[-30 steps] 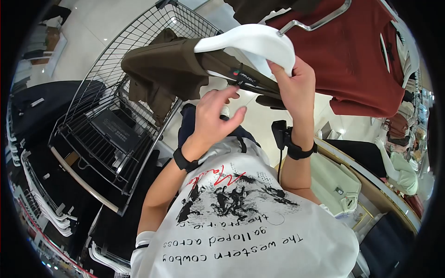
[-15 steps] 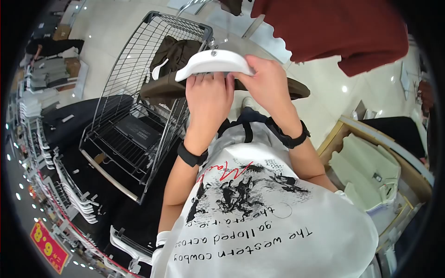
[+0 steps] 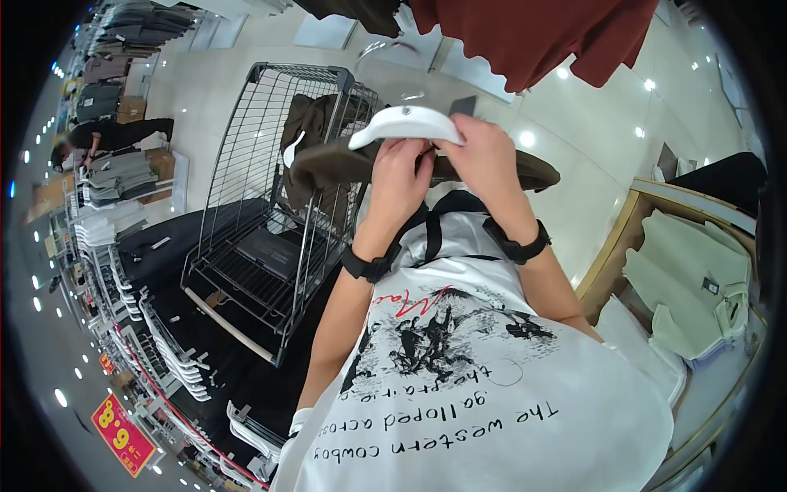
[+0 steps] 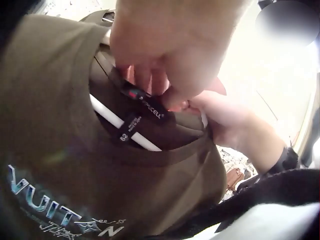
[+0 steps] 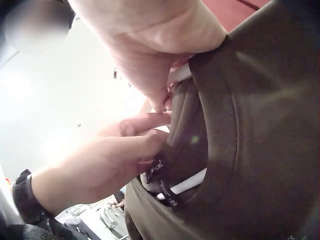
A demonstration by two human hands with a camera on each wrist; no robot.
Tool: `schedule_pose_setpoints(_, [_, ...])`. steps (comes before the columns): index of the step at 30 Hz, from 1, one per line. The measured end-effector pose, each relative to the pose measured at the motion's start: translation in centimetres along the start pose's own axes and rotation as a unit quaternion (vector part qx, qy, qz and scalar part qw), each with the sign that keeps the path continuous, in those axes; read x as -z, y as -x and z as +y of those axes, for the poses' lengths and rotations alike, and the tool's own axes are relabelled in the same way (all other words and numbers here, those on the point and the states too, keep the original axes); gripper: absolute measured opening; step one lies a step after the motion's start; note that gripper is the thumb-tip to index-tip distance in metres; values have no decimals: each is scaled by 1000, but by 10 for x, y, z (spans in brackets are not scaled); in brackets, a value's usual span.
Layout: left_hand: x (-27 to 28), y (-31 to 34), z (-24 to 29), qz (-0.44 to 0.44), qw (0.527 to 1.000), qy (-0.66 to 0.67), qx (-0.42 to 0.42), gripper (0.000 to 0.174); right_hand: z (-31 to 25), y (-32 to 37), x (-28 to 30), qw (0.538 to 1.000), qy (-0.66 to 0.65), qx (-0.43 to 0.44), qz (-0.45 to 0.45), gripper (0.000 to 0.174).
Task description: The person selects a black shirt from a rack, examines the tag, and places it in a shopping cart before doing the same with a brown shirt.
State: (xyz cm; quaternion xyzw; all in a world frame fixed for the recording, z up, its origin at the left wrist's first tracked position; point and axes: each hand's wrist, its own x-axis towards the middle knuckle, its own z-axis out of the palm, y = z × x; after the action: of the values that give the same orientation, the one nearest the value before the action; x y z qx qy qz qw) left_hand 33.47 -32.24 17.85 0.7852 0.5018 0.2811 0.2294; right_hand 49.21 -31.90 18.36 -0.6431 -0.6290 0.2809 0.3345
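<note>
Brown shirt collar (image 4: 175,152) pinched between left grip (image 3: 402,176), right grip (image 3: 484,156).

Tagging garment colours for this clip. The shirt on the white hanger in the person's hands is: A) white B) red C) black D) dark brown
D: the brown shirt hangs on the white hanger, with the left hand pinching its collar and the right hand gripping the hanger. The red shirt hangs above, untouched.
</note>
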Motion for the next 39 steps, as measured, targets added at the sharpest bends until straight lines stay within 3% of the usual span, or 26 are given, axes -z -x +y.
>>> schedule_pose_setpoints(3, [13, 5, 2, -18, 999, 38, -30, 41, 10, -2, 11, 999, 12, -26, 24, 29])
schedule_pose_setpoints(6, [27, 17, 1, 16, 997, 49, -50, 43, 17, -6, 18, 998, 14, -54, 25, 30])
schedule_pose_setpoints(7, [30, 22, -2, 22, 997, 50, -55, 51, 18, -7, 18, 998, 10, -60, 24, 30])
schedule_pose_setpoints(10, [38, 36, 0, 5, 980, 194, 43, 65, 12, -10, 19, 998, 2, -58, 26, 30])
schedule_pose_setpoints(11, [46, 38, 2, -12, 974, 223, 26, 69, 9, -11, 19, 998, 1, -52, 27, 29])
schedule_pose_setpoints(14, [59, 47, 3, -47, 879, 449, 153, 65, 2, -16, 19, 999, -8, -42, 22, 28])
schedule_pose_setpoints(15, [57, 47, -2, -46, 851, 493, 176, 55, -1, -18, 18, 999, -12, -40, 19, 27])
schedule_pose_setpoints(18, [61, 48, -7, -68, 856, 428, 283, 48, -13, -20, 17, 1000, 6, -28, 4, 25])
schedule_pose_setpoints(19, [59, 49, -9, -56, 862, 425, 272, 37, -17, -20, 15, 1000, 8, -23, 1, 25])
schedule_pose_setpoints(22, [60, 55, -19, -149, 881, 371, 253, 31, -23, -19, 7, 1000, 7, -8, -7, 24])
schedule_pose_setpoints(23, [56, 61, -24, -147, 904, 326, 235, 23, -23, -18, 4, 1000, 7, -2, -12, 23])
schedule_pose_setpoints(26, [59, 64, -5, -107, 884, 372, 263, 17, -23, -17, -2, 999, 12, 23, -22, 23])
schedule_pose_setpoints(28, [59, 76, -13, -121, 909, 311, 249, 13, -22, -18, -4, 999, 14, 32, -27, 23])
schedule_pose_setpoints(29, [55, 82, -22, -81, 953, 267, 121, 13, -21, -20, -5, 999, 13, 30, -30, 23])
schedule_pose_setpoints(33, [63, 93, -15, -16, 964, 266, 25, 21, -14, -29, -17, 999, -12, 42, -10, 25])
schedule_pose_setpoints(36, [65, 105, -11, 67, 925, 354, 119, 18, -21, -36, -16, 999, -2, 38, -26, 26])
schedule_pose_setpoints(39, [68, 110, -18, 57, 846, 473, 240, 13, -32, -43, -14, 998, 15, 40, -44, 27])
